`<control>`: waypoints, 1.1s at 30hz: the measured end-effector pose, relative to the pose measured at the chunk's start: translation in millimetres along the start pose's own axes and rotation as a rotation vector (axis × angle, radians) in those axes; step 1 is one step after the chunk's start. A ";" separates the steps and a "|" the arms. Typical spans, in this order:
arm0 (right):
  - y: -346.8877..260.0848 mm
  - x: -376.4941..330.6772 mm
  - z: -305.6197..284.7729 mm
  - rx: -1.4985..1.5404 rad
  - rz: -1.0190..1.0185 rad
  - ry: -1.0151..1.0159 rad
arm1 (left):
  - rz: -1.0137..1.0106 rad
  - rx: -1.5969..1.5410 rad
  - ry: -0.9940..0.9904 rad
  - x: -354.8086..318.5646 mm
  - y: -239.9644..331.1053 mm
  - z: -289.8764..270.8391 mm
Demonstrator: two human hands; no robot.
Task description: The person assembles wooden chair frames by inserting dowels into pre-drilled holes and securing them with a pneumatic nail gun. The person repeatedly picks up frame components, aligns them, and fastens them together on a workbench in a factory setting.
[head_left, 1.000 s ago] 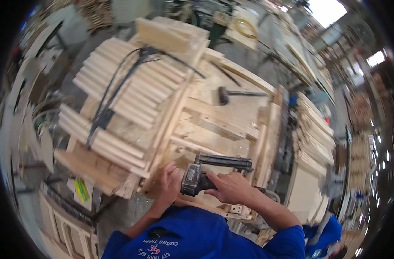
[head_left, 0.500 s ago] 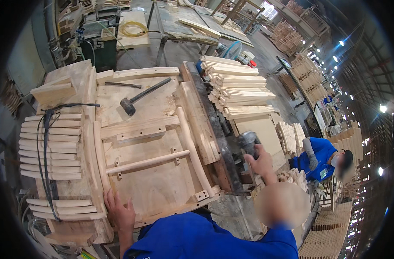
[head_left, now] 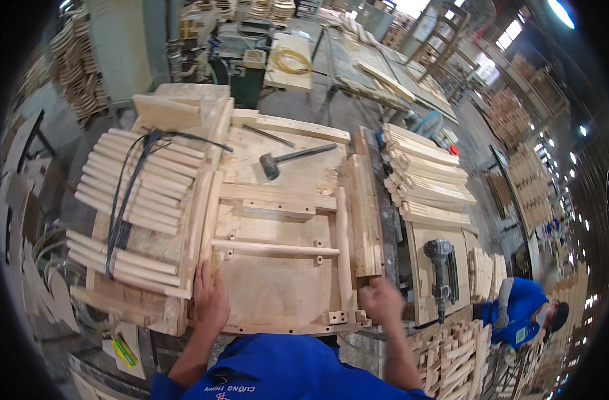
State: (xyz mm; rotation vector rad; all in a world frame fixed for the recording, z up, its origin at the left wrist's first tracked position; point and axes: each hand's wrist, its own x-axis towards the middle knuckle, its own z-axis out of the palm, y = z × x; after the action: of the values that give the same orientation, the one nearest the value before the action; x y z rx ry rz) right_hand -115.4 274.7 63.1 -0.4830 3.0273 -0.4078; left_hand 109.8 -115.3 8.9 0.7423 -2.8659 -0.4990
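Room: I see a large woodworking hall, stacks of wooden parts on all sides, bright roof lights at right.
Worktop [head_left: 298, 177]: pale plywood, carrying a jig with a wooden frame [head_left: 278, 248] of rails and a cross dowel.
Rounded slats [head_left: 134, 193]: I see them piled left of the frame, bound by a black strap.
Flat slats [head_left: 424, 177]: stacked right of the worktop.
Co-worker [head_left: 518, 310]: blue jacket, low at right.
Nail gun [head_left: 441, 270]: lies on a board right of the frame, near my right grip, not touching.
Mallet [head_left: 288, 160]: at the worktop's far side, well apart from both grips.
Left grip [head_left: 211, 300]: fingers flat and spread, pressing the frame's left rail.
Right grip [head_left: 381, 300]: blurred, at the frame's near right corner; I cannot tell whether it is closed.
Label [head_left: 124, 350]: green and yellow strip, below the worktop's left edge.
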 end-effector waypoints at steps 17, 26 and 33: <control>9.1 -36.4 -20.6 0.745 -0.004 0.041 | -0.280 -0.144 -0.096 -12.8 42.9 -30.8; 80.1 -91.4 -90.7 0.622 -0.282 0.244 | -0.202 -0.879 0.490 -128.2 94.7 -65.8; 36.1 -86.0 -34.3 0.419 -0.895 0.103 | -0.650 -1.014 0.825 -270.7 58.9 -105.1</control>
State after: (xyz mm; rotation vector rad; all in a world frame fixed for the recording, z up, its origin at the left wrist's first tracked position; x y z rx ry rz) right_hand -47.6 343.2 87.2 -1.7746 2.4959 -1.0753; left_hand 341.1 36.9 114.0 1.2144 -1.3029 -1.2036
